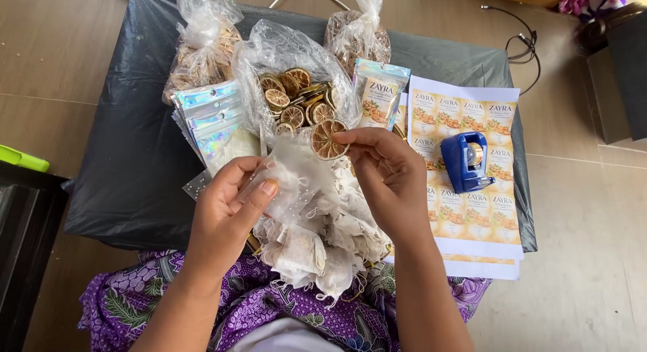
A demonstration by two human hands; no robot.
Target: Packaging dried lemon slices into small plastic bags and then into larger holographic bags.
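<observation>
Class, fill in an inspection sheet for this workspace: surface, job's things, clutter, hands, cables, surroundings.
Surface: black plastic sheet over a low table.
Job's things: dried citrus slice; white mesh pouch; open bag of slices.
Clutter: holographic pouches, label sheets, blue tape dispenser, two tied bags.
Hands: left hand holds the pouch; right hand pinches the slice.
Cables: black cable on the floor.
Surroundings: tiled floor.

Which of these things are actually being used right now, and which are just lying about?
In use:
- dried citrus slice, pinched by the right hand
- white mesh pouch, held by the left hand

Lying about:
- blue tape dispenser
- label sheets
- holographic pouches
- black cable
</observation>
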